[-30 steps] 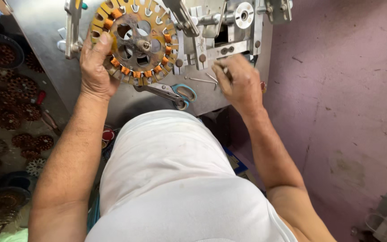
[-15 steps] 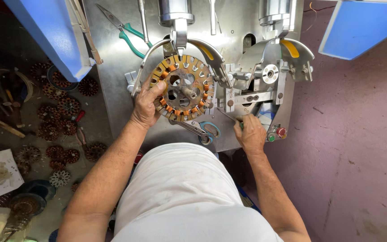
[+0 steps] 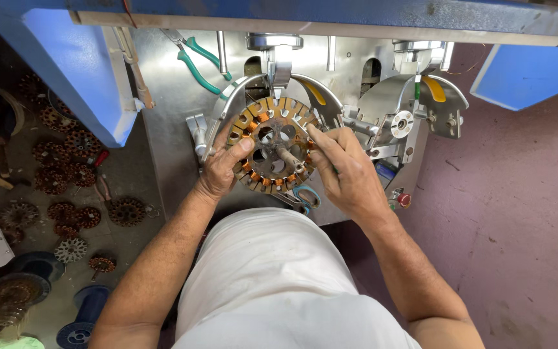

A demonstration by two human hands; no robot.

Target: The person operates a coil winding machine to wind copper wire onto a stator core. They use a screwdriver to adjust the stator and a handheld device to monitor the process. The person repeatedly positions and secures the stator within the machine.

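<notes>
stator [image 3: 272, 143] with copper windings sits on the winding machine [image 3: 382, 123]; left hand [image 3: 222, 169] grips its rim, right hand [image 3: 347, 173] pinches its right edge with fingertips.

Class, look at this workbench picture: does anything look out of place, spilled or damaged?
Yes: round copper-wound stators lie scattered loose on the floor left of the metal bench, unstacked. Green-handled pliers lie on the bench.

A round stator [image 3: 274, 145], ringed with copper-wound slots, sits face-up on the metal winding machine [image 3: 182, 116], around its central shaft.
</notes>
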